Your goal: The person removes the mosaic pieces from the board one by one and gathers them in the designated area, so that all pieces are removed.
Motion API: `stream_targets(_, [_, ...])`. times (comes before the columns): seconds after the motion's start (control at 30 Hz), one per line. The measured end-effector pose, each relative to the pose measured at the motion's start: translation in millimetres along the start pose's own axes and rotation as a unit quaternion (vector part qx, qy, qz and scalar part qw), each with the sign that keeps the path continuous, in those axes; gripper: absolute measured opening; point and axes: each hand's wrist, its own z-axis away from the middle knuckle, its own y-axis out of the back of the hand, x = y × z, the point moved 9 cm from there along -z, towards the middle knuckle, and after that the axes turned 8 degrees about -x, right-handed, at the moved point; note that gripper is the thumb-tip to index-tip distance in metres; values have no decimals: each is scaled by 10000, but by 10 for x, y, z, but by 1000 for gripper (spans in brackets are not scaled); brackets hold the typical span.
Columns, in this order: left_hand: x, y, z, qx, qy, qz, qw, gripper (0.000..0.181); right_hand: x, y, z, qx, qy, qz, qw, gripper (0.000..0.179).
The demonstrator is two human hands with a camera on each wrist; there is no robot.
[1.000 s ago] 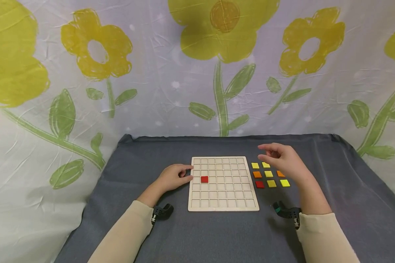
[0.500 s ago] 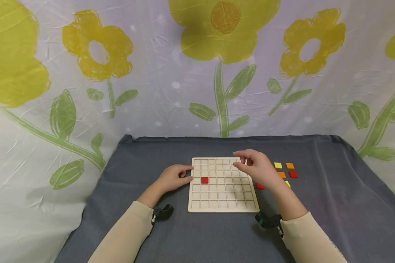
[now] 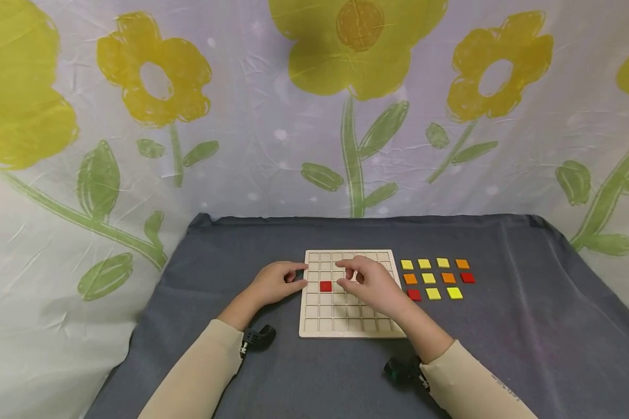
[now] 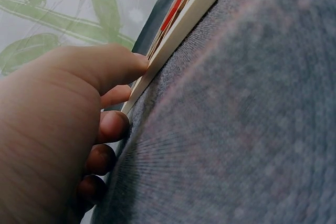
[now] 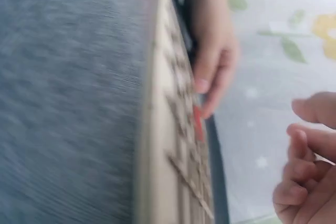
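A pale wooden grid board [image 3: 354,329] lies on the grey cloth, with one red tile [image 3: 325,286] in a cell near its left side. My left hand [image 3: 301,275] rests against the board's left edge; in the left wrist view its thumb [image 4: 123,64] presses that edge [image 4: 184,30] while the other fingers curl on the cloth. My right hand [image 3: 346,278] hovers over the middle of the board, just right of the red tile, with fingers loosely bent. No tile shows in it in the right wrist view [image 5: 310,150].
Several loose yellow, orange and red tiles [image 3: 433,278] lie in rows on the cloth right of the board. The grey cloth [image 3: 529,326] covers the table, and a flowered sheet [image 3: 314,116] hangs behind. Bare cloth lies in front of the board and to its left.
My right hand has swung left from above the loose tiles to over the board, beside the red tile. The left hand, board and red tile have stayed put.
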Motion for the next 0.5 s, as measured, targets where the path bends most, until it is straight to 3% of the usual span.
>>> stream_targets(0.13, [-6,-1,0,-26,15,42,10000,46,50,-230,-38,-580,-8,222,9981,44])
stream_targets(0.27, [-2,5,-3,-13,-15,55,10000,46,110,-379,-65,-915,39,481,9946,46])
stream_targets(0.4, [-3,5,-1,21,-51,57,10000,45,144,-478,-81,-976,99,759,9923,46])
stream_targets(0.5, [-1,3,-4,38,-84,75,9999,45,155,-514,-93,-808,103,1132,9902,45])
